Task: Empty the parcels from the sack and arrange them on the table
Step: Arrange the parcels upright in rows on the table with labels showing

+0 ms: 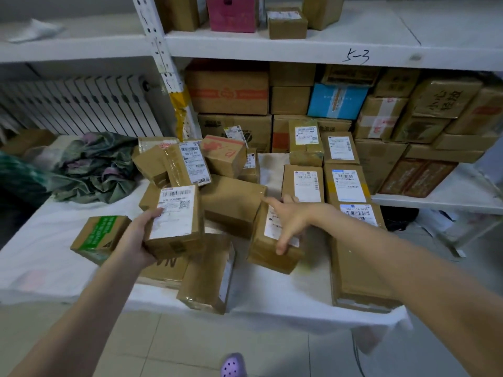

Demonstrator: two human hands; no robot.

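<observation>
Left hand (134, 242): grasping labelled parcel (177, 216), near left of bench (40, 246).
Right hand (292, 220): released, fingers spread on tilted parcel (261, 251).
Sack (95, 164): crumpled, far left.

Soft, even indoor light falls from above onto my work. The white surface (40, 240) comes out bright, almost washed out. Shadow deepens under the shelf (299, 47), among the stacked boxes (228, 91), and at the far left. The wide lens bows the shelf's edges. Detail softens toward the corners, and label print is blurred.
</observation>
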